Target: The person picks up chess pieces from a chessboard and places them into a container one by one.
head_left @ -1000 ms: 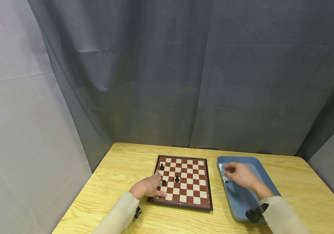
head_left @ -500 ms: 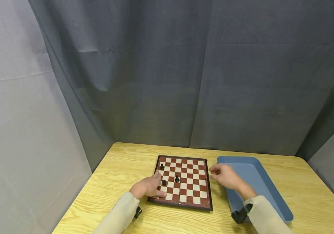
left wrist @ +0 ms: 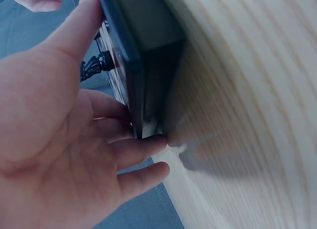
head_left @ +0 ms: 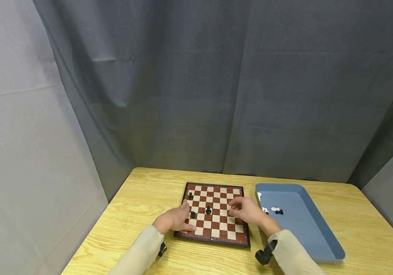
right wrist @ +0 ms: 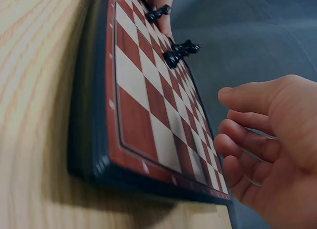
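Where a dark grey curtain (head_left: 176, 95) hangs along the far side and a paler cloth (head_left: 28, 152) covers the left, a yellowish wood-grain surface (head_left: 141, 198) with rounded far corners carries a chessboard (head_left: 220, 223) near its middle and a blue tray (head_left: 299, 225) on the right. Three black pieces (head_left: 208, 210) stand on the board's left half; other pieces (head_left: 275, 209) lie in the tray. The left hand (head_left: 175, 219) spreads against the board's near left corner; the right hand (head_left: 248, 211) hovers above its right half, fingers loosely bent.
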`<state>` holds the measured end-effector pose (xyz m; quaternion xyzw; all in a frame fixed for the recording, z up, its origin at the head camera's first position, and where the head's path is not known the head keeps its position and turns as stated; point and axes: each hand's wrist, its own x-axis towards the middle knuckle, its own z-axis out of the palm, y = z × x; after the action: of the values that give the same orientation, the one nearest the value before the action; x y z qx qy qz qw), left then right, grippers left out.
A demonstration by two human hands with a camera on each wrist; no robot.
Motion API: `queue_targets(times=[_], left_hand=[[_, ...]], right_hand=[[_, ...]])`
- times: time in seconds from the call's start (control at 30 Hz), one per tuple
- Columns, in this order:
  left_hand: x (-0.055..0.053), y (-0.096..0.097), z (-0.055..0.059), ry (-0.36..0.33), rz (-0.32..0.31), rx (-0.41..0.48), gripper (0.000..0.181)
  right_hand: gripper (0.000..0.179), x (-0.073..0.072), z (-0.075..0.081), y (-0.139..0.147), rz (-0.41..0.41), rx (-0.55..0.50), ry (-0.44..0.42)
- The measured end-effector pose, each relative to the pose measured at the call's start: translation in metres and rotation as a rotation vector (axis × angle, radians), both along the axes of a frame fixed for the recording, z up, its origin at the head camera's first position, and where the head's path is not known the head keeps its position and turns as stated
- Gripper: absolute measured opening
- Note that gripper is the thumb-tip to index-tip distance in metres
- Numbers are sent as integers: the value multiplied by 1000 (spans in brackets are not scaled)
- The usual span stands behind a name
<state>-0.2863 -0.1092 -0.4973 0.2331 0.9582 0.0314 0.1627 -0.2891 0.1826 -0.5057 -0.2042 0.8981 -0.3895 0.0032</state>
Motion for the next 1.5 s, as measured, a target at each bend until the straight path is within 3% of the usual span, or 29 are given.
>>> queue_targets(times=[0.3, 0.53, 1.03, 1.5], left_hand=[[-1, -1, -4, 6, 9, -6, 96], [-1, -2, -4, 4, 8, 3, 96], [0, -1, -3, -1, 13, 11, 97], [0, 0, -1, -22, 30, 21, 95]], right_hand=[[20, -4, -9, -28, 24, -13, -2], [23, -5, -15, -45, -10, -25, -10], [21, -7, -19, -61, -36, -32, -25], [25, -7, -20, -73, -56, 52, 11]])
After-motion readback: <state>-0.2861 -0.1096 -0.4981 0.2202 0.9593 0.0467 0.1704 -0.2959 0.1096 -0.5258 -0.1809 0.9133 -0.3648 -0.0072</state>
